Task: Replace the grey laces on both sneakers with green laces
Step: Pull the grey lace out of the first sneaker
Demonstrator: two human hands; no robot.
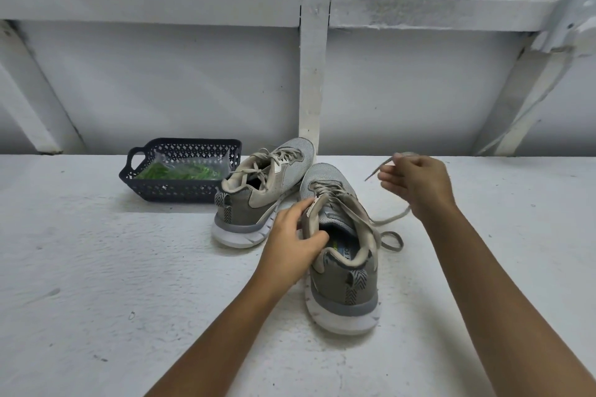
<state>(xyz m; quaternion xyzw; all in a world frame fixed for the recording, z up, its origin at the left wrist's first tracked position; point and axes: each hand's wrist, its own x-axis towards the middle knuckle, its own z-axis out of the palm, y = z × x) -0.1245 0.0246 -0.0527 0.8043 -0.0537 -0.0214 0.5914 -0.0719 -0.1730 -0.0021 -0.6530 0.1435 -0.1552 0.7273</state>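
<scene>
We work on a white counter (129,267) that ends at a white wall. The near sneaker (342,296) stands on its sole about the middle of the counter. Its long axis goes from us to the far edge: the heel points to us and the toe to the wall, turned a little to the left.

Our left hand (292,237) grips the left side of its opening, with the thumb inside and the fingers outside near the tongue. We judge that this keeps the shoe from sliding or tipping while the lace is drawn. Our right hand (416,184) is raised to the right of the toe and pinches the grey lace (392,218) close to its end; the tip sticks out to the left of the fingers. The lace runs from the upper eyelets across to this hand, above the counter. A loop of the other end lies on the counter just beside the shoe's right side. The knot seems open, but the lower rows are crossed, so we think the unlacing has only begun.

The far sneaker (258,200) stands close beside it, further back and to the left, heel toward the near left and toe toward the far edge. Its grey lace is in place. Just beside its heel, at the far edge, a dark basket (180,192) holds the green laces (180,172) in a clear bag, within reach for later.
</scene>
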